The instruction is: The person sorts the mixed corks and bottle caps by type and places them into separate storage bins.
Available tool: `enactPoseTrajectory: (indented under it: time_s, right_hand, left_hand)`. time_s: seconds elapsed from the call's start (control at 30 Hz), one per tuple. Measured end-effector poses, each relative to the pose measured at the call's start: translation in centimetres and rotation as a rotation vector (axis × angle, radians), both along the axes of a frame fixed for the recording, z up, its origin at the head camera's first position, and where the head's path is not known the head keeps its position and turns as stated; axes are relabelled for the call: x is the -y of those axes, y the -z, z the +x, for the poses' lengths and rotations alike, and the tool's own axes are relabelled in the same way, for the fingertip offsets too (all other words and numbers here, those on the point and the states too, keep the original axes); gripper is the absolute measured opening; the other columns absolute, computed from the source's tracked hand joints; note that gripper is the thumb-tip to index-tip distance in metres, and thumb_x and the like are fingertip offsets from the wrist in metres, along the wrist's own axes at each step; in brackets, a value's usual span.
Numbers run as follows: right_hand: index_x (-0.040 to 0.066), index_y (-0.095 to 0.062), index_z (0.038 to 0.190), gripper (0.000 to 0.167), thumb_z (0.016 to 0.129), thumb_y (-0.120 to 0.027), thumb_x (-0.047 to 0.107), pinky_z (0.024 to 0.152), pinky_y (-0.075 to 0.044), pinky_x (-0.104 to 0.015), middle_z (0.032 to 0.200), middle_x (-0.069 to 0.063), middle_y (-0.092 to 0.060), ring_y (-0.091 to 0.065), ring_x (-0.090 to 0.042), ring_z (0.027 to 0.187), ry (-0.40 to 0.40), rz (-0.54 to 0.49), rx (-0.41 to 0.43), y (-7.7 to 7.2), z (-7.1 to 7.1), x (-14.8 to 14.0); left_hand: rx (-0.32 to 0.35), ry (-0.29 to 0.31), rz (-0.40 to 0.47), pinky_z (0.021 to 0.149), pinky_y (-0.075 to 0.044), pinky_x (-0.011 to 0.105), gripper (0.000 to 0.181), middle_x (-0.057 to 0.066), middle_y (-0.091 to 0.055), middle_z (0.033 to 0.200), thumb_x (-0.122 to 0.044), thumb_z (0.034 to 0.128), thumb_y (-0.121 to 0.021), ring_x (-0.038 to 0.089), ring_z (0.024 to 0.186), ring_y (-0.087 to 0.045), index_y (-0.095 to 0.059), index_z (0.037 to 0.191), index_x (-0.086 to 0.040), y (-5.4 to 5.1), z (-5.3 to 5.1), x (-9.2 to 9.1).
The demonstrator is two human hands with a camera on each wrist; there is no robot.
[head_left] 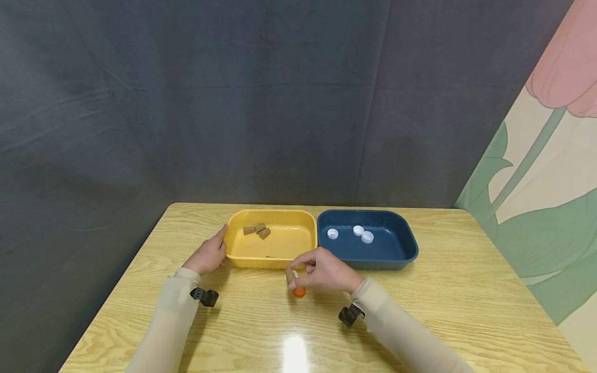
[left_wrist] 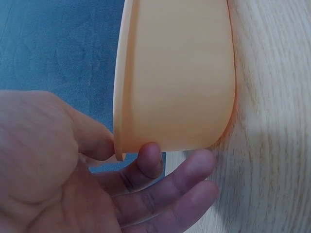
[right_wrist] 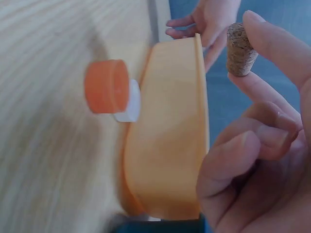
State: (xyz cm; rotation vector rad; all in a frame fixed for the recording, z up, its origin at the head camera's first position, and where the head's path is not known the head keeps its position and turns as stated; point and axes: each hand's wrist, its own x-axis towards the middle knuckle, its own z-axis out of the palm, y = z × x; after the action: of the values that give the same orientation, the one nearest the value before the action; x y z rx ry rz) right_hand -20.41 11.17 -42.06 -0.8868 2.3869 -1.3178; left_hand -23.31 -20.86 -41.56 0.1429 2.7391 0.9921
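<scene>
My left hand [head_left: 210, 255] pinches the rim at the left end of a yellow tray [head_left: 254, 262], thumb and forefinger on it, the other fingers hanging loose by its wall [left_wrist: 180, 77]. Between thumb and forefinger my right hand [head_left: 328, 272] holds a tapered cork stopper [right_wrist: 240, 51], just in front of the tray's near wall. Below that hand, an orange cap [right_wrist: 106, 87] and a white cap [right_wrist: 132, 103] are on the table, close to the tray. Several corks [head_left: 264, 233] lie inside the yellow tray; a sliver of brown shows near its front wall.
A dark blue tray [head_left: 412, 248] stands against the yellow one's right side and holds three white caps [head_left: 367, 237]. Both are on a wood-grain table [head_left: 448, 290]. Behind the table hangs a dark curtain [head_left: 280, 103], with a flower-patterned surface [head_left: 550, 207] at the right.
</scene>
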Motion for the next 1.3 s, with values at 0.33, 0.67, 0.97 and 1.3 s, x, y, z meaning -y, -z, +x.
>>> enactPoseTrajectory:
  time_s: [0.33, 0.67, 0.97, 1.3]
  right_hand:
    - [0.019, -0.078, 0.11, 0.036, 0.077, -0.089, 0.027, 0.048, -0.023, -0.024, 0.054, 0.006, -0.026, -0.028, -0.011, 0.047, 0.073, -0.02, -0.028, -1.6, -1.3, -0.2]
    - [0.024, -0.078, 0.112, 0.038, 0.078, -0.086, 0.039, 0.047, -0.024, -0.026, 0.054, 0.004, -0.029, -0.029, -0.014, 0.047, 0.122, -0.008, -0.037, -2.3, -3.3, -0.1]
    - [0.022, -0.079, 0.11, 0.037, 0.078, -0.086, 0.039, 0.05, -0.025, -0.027, 0.055, 0.003, -0.03, -0.031, -0.015, 0.049, 0.155, 0.019, -0.052, -2.7, -5.2, 0.6]
    - [0.023, -0.079, 0.106, 0.029, 0.081, -0.084, 0.036, 0.05, -0.027, -0.027, 0.058, 0.002, -0.036, -0.032, -0.015, 0.051, 0.187, 0.06, -0.041, -3.7, -7.2, 1.6]
  left_hand:
    - [0.001, -0.002, -0.003, 0.063, -0.045, 0.031, 0.057, 0.014, -0.053, 0.089, -0.009, 0.108, -0.028, 0.019, 0.065, -0.052, -0.005, 0.16, -0.002, 0.0, -0.2, 0.0]
    - [-0.003, 0.001, -0.007, 0.06, -0.044, 0.032, 0.057, 0.015, -0.053, 0.084, -0.008, 0.1079, -0.027, 0.018, 0.06, -0.05, -0.004, 0.16, -0.002, 0.2, -0.3, 0.0]
    - [-0.011, -0.001, -0.01, 0.06, -0.044, 0.032, 0.058, 0.012, -0.052, 0.084, -0.008, 0.1075, -0.027, 0.018, 0.059, -0.05, -0.005, 0.16, -0.002, 0.4, -0.5, 0.1]
    - [-0.013, 0.009, -0.008, 0.059, -0.044, 0.032, 0.058, 0.015, -0.054, 0.08, -0.008, 0.1076, -0.027, 0.017, 0.057, -0.048, -0.004, 0.161, -0.003, 0.2, -0.4, 0.2]
